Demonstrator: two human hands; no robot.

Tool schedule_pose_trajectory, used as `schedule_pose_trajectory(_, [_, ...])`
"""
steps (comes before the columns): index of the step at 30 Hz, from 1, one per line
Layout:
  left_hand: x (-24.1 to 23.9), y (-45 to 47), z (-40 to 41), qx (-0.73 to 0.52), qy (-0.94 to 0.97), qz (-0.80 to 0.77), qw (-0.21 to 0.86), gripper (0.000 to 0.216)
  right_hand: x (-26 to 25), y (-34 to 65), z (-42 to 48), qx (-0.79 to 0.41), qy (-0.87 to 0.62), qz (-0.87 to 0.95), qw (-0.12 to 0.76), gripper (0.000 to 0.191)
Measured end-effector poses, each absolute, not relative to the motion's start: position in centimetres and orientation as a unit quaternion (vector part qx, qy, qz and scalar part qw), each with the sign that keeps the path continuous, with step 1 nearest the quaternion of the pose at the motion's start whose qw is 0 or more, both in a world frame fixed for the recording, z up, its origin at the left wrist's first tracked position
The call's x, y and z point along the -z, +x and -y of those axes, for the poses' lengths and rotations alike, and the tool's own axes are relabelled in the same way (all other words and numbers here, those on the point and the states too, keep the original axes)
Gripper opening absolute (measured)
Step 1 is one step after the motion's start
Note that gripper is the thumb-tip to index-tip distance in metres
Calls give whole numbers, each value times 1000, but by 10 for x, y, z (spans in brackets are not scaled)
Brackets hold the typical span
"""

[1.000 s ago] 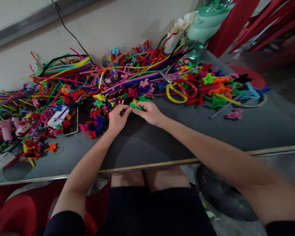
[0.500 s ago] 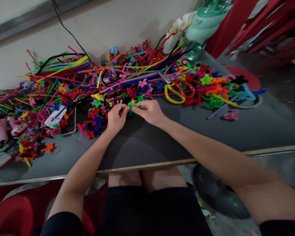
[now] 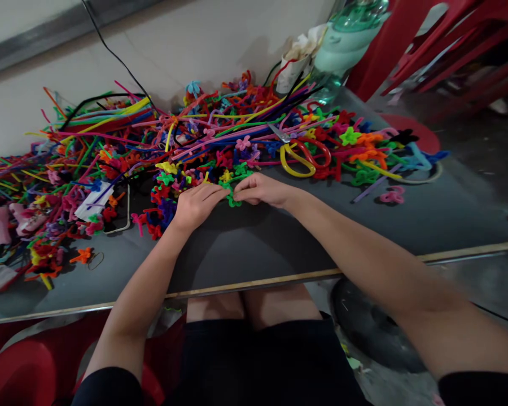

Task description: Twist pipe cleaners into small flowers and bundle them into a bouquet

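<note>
My left hand [image 3: 197,204] and my right hand [image 3: 262,190] meet at the middle of the grey table [image 3: 254,242]. Both pinch a small green pipe-cleaner piece [image 3: 232,198], bent into loops, between their fingertips. Just beyond the hands lies a wide heap of coloured pipe cleaners [image 3: 203,141], some straight, many twisted into little flowers. A cluster of finished flowers [image 3: 165,197] sits right beside my left hand.
Scissors with yellow and red handles [image 3: 305,158] lie behind my right hand. A phone [image 3: 118,208] rests under pipe cleaners at the left. A green-white bottle [image 3: 342,39] and a paper cup [image 3: 294,65] stand at the back. Red plastic chairs [image 3: 427,39] stand at the right.
Both hands have drawn slightly toward me with the green piece, and the fingers now press closer together over it. The view has shifted a little.
</note>
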State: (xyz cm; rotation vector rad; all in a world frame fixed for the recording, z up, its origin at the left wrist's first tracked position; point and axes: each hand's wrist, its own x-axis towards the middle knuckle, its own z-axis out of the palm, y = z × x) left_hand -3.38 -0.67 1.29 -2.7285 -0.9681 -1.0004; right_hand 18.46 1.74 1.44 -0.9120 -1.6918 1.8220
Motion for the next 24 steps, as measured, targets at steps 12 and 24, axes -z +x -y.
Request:
schedule_pose_trajectory(12, [-21, -36, 12, 276, -918, 280, 55, 23, -15, 187, -20, -620, -330, 680, 208, 24])
schedule_pose_trajectory(24, [-15, -9, 16, 406, -797, 433, -112, 14, -16, 173, 4, -45, -394, 852, 341, 17])
